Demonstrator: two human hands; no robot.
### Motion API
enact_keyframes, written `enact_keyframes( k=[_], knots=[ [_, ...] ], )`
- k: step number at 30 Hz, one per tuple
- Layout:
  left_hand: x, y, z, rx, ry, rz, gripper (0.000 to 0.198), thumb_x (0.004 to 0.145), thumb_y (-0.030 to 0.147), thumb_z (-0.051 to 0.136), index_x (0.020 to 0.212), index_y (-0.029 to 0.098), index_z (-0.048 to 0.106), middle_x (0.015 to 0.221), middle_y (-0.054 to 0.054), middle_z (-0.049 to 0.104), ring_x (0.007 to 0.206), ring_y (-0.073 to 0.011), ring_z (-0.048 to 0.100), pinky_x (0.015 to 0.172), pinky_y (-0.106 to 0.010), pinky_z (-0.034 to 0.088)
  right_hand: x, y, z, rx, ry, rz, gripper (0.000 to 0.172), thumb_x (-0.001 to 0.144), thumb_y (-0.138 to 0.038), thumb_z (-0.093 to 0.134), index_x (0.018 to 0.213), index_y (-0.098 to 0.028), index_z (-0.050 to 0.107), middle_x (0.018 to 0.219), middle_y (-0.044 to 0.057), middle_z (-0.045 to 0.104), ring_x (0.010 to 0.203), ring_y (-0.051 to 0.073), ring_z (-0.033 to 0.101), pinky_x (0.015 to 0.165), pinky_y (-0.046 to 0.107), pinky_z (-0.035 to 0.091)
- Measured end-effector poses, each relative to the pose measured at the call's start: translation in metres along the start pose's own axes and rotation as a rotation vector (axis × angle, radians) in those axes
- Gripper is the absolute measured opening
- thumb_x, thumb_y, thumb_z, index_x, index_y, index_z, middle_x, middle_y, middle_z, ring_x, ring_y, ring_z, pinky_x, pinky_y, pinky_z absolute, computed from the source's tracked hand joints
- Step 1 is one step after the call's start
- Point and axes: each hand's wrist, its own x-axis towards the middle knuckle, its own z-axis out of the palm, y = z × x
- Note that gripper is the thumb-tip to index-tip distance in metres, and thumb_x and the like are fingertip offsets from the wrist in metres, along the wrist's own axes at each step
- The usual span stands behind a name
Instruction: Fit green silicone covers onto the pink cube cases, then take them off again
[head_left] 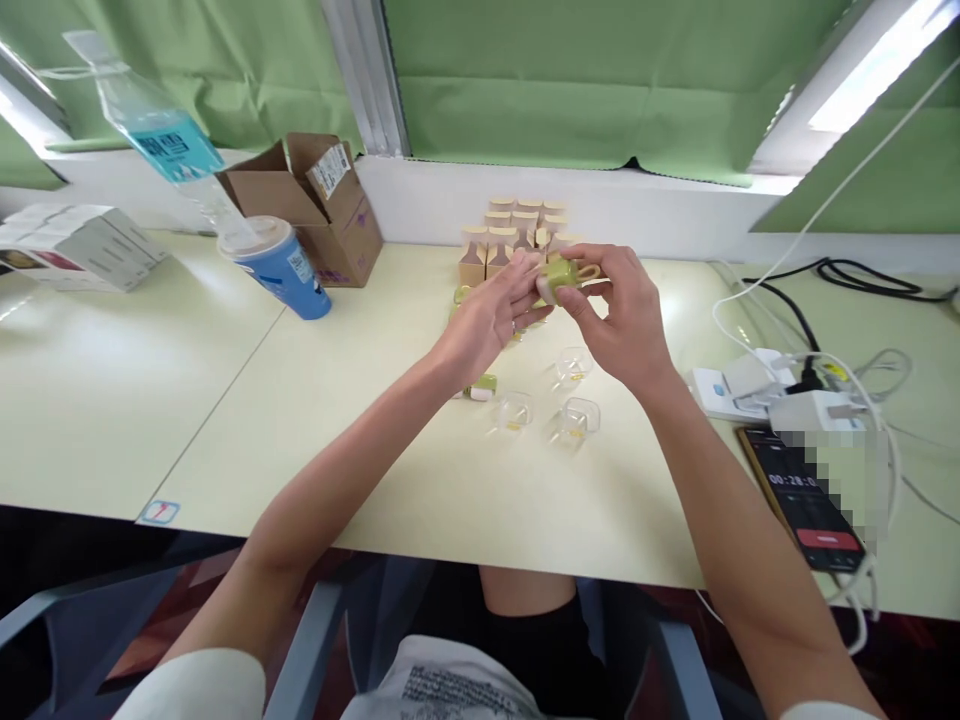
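My right hand (626,320) pinches a small green-and-white item with a loop strap (559,275) between thumb and fingers, above the table. Beside it, my left hand (495,315) is open, its fingers stretched out and reaching to the item's white end. Another green-and-white item (481,388) lies below my left forearm, and more green pieces are partly hidden behind that hand. Three clear plastic pieces, a left one (514,410), a right one (579,416) and a farther one (574,362), rest on the table.
Several small open-topped boxes (474,262) stand against the wall. Left are a cardboard box (349,235), a blue cup (281,275), a tilted plastic bottle (169,145) and white boxes (82,245). A phone (799,500), power strip (724,392) and cables lie right.
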Motion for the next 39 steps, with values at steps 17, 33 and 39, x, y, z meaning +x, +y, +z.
enact_keyframes(
  k=[17, 33, 39],
  knots=[
    [-0.008, 0.003, 0.009, 0.114, 0.067, 0.017, 0.041, 0.112, 0.054, 0.062, 0.141, 0.025, 0.068, 0.144, -0.013, 0.084, 0.155, -0.0340, 0.071, 0.127, -0.051, 0.061, 0.007, 0.009, -0.025, 0.068, 0.003, 0.134, 0.045, 0.105, -0.062, 0.077, 0.142, -0.036, 0.075, 0.141, 0.008, 0.079, 0.135, 0.033, 0.074, 0.111, 0.050, 0.070],
    [-0.008, 0.011, 0.003, 0.211, 0.232, -0.003, 0.016, 0.103, 0.035, 0.073, 0.110, 0.020, 0.073, 0.086, -0.005, 0.084, 0.086, -0.0226, 0.085, 0.078, -0.035, 0.065, 0.008, 0.027, -0.036, 0.186, -0.025, 0.144, 0.036, 0.098, -0.044, 0.085, 0.131, -0.030, 0.079, 0.133, 0.011, 0.083, 0.124, 0.032, 0.078, 0.107, 0.054, 0.071],
    [-0.007, 0.010, 0.006, 0.216, 0.202, -0.030, 0.005, 0.096, 0.024, 0.073, 0.097, 0.020, 0.071, 0.084, -0.003, 0.081, 0.078, -0.0196, 0.080, 0.076, -0.035, 0.062, 0.007, 0.042, -0.057, 0.004, -0.347, 0.172, 0.037, 0.091, -0.044, 0.092, 0.127, -0.034, 0.085, 0.132, 0.008, 0.086, 0.121, 0.036, 0.080, 0.109, 0.062, 0.072]
  ],
)
